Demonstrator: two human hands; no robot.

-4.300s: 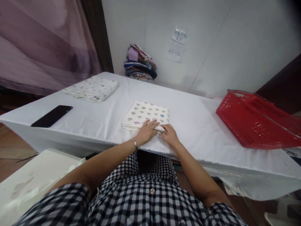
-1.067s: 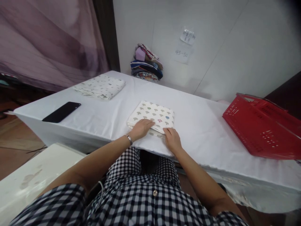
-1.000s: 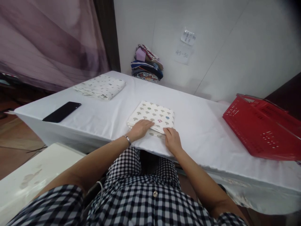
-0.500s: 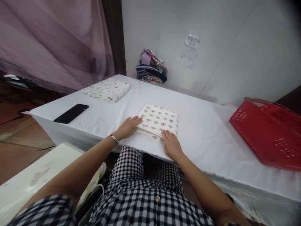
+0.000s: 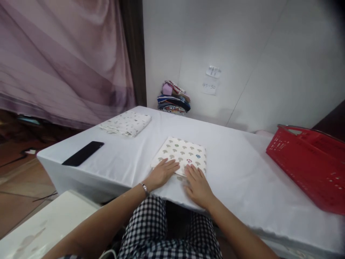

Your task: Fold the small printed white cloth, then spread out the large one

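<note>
A folded white cloth (image 5: 183,151) with grey, red, green and blue mushroom prints lies flat near the front edge of the table. My left hand (image 5: 162,173), a metal bracelet at its wrist, rests on the cloth's near left part with fingers stretched out. On its near right part lies my right hand (image 5: 198,183), also flat with the fingers extended. Both palms face down, and neither hand grips the fabric. The cloth's near edge is partly hidden under the hands.
White covering drapes the table (image 5: 231,169). A second folded printed cloth (image 5: 126,123) lies at the far left, with a black phone (image 5: 83,153) in front of it. At the right stands a red plastic basket (image 5: 304,162). Folded clothes (image 5: 174,99) are stacked by the wall.
My left hand has moved from the cloth's left side onto its near part, closer to my right hand. The view has tilted up, so everything sits lower in the picture.
</note>
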